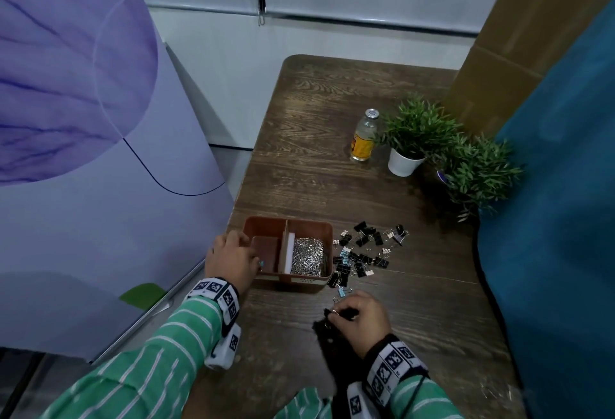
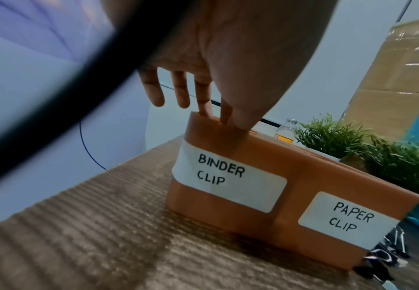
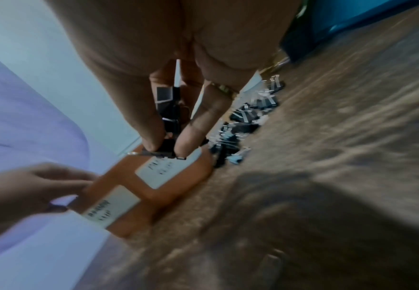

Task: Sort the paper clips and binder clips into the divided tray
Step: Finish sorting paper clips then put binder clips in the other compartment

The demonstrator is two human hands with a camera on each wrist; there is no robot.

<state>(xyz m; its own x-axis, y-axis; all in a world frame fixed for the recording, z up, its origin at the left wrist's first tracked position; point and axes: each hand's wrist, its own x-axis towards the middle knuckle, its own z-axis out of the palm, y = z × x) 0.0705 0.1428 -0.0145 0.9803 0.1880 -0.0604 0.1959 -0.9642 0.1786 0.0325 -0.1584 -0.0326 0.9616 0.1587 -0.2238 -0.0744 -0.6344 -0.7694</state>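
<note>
The divided tray [image 1: 309, 280] is a rectangular brown plastic box with rounded corners, standing on the wood-grain tabletop [image 1: 416, 335]. White labels read BINDER CLIP and PAPER CLIP. Silver wire paper clips [image 1: 307, 257] fill the right compartment. Black binder clips [image 1: 364, 250] lie scattered just right of the tray. The left hand [image 1: 233, 259] grips the tray's left wall. The right hand [image 1: 361, 317] pinches a black binder clip [image 3: 167, 146] between its fingers [image 3: 187, 145], near the tray's front.

Green white-striped sleeves [image 1: 159, 362], black-and-white marker-patterned wristbands [image 1: 218, 295], gold ring [image 3: 224, 90].
</note>
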